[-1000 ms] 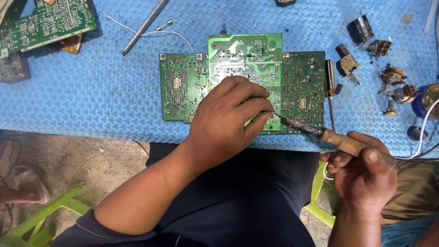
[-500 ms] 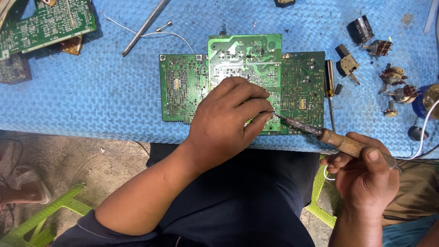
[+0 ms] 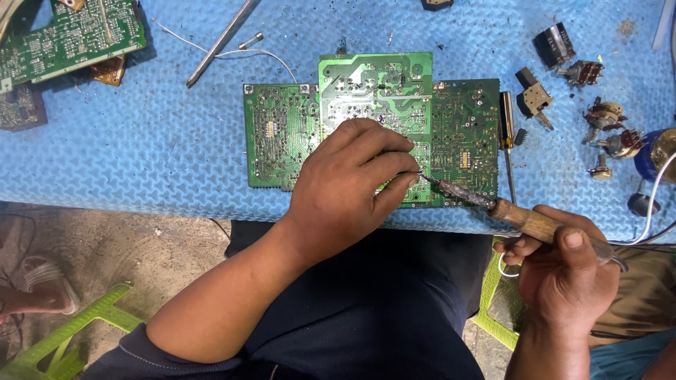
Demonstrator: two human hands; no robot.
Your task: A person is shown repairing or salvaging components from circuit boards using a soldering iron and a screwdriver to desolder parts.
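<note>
Three green circuit boards (image 3: 461, 134) lie side by side, solder side up, on a blue textured mat (image 3: 162, 155). My left hand (image 3: 348, 186) rests on the middle board with its fingers curled together at the board's lower right. Whether they pinch anything is hidden. My right hand (image 3: 563, 271) grips the wooden handle of a soldering iron (image 3: 524, 219). The iron's dark tip (image 3: 429, 179) touches the board right at my left fingertips.
A screwdriver (image 3: 507, 141) lies beside the right board. Loose parts such as potentiometers (image 3: 605, 130) sit at the right, more green boards (image 3: 63, 39) at the top left, and a metal rod (image 3: 222, 35) with white wire at the top. A green plastic stool (image 3: 63, 338) stands below.
</note>
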